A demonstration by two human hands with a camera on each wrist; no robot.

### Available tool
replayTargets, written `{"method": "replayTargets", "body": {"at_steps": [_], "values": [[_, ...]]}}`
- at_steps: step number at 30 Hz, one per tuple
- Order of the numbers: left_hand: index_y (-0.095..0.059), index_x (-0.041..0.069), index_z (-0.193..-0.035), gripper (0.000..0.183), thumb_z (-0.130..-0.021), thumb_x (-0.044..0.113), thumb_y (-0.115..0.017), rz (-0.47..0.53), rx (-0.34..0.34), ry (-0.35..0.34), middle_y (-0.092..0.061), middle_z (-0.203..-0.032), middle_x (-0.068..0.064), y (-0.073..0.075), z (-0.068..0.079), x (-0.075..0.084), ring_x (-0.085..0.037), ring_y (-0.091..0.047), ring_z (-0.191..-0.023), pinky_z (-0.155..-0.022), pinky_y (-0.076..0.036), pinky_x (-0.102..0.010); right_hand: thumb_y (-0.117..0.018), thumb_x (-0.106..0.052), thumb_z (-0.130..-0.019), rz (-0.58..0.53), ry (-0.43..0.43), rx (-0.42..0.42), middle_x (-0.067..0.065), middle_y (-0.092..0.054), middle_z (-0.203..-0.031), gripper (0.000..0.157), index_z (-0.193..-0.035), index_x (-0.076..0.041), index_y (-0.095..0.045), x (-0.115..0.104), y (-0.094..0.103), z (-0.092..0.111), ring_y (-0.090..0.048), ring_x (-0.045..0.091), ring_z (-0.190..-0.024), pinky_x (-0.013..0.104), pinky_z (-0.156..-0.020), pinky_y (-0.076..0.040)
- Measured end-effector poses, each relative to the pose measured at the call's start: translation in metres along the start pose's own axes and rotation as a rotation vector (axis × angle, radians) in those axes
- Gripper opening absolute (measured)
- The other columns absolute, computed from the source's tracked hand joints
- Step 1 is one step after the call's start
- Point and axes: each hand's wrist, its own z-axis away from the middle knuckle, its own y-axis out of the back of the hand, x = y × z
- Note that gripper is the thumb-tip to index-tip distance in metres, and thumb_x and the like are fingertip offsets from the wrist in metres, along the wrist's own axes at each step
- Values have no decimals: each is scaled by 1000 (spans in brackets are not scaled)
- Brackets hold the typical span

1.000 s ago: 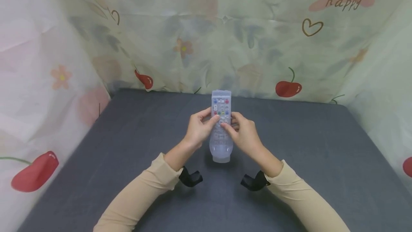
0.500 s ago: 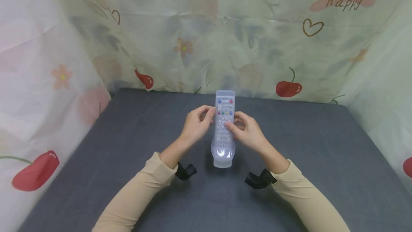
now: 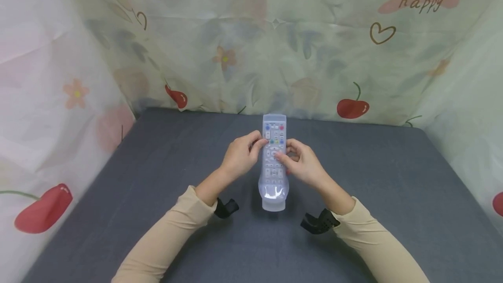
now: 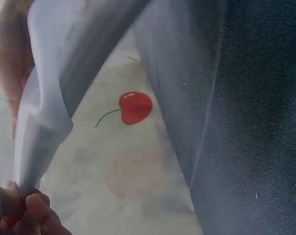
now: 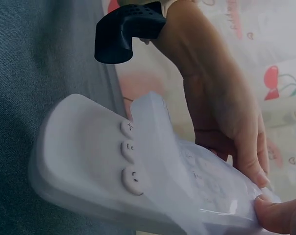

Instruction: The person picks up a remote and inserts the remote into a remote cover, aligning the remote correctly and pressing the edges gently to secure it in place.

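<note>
A white remote control [image 5: 74, 147] sits partly inside a translucent silicone cover [image 3: 273, 190], held above the table with its keypad facing the person. The remote's near end [image 3: 273, 205] sticks out of the cover; in the right wrist view the cover's loose edge [image 5: 155, 142] stands away from the body. My left hand [image 3: 241, 154] pinches the cover's left edge, thumb against forefinger, also seen in the left wrist view as bent fingertips [image 4: 37, 210]. My right hand [image 3: 304, 163] grips the right side, thumb on the buttons and fingers behind.
A dark grey cloth-covered table [image 3: 157, 178] lies beneath the hands. Printed fabric [image 3: 275, 56] with cherries and flowers hangs at the back and both sides. Black brackets [image 3: 320, 222] project from the wrists below the beige sleeves [image 3: 173, 226].
The left thumb has come off the buttons and now pinches the left edge. Remote and cover have shifted slightly right and toward the person. The right hand keeps its grip.
</note>
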Motion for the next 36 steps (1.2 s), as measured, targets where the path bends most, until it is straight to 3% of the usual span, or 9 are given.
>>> {"method": "replayTargets", "body": {"at_steps": [5, 11, 25, 31, 36], "values": [[-50, 8, -78, 24, -97, 21, -50, -16, -13, -26, -38, -57, 0, 2, -1, 1, -10, -34, -48, -45, -25, -20, -56, -10, -93, -14, -10, 41, 24, -60, -96, 27, -114, 6, -49, -1, -2, 0, -66, 16, -71, 30, -56, -53], [-48, 8, -78, 24, -98, 21, -48, 13, -57, 8, -36, -58, 0, 5, -1, 3, -11, -33, -48, -45, -25, -20, -55, -10, -93, -49, -53, 86, 22, -59, -96, 26, -113, 6, -49, -5, -5, 0, -60, 6, -64, 26, -53, -48], [-50, 8, -83, 19, -97, 20, -49, 0, -111, 16, -40, -62, -1, 6, 3, 9, -12, -35, -51, -47, -27, -20, -55, -12, -94, -137, -119, 158, 18, -58, -100, 28, -117, 2, -49, -6, -9, 4, -63, 4, -64, 25, -57, -51], [-50, 7, -82, 19, -98, 18, -49, 42, -132, 18, -38, -62, -1, 7, 5, 10, -12, -33, -51, -47, -27, -20, -55, -11, -94, -159, -128, 185, 9, -58, -93, 27, -116, 2, -50, -6, -10, 3, -61, 3, -59, 23, -54, -49], [-49, 6, -82, 19, -98, 17, -48, 77, -155, 27, -37, -62, -1, 7, 5, 9, -11, -33, -52, -48, -26, -20, -56, -10, -93, -146, -121, 192, 12, -58, -93, 26, -115, 4, -51, -7, -9, 4, -59, 3, -58, 23, -53, -49]]}}
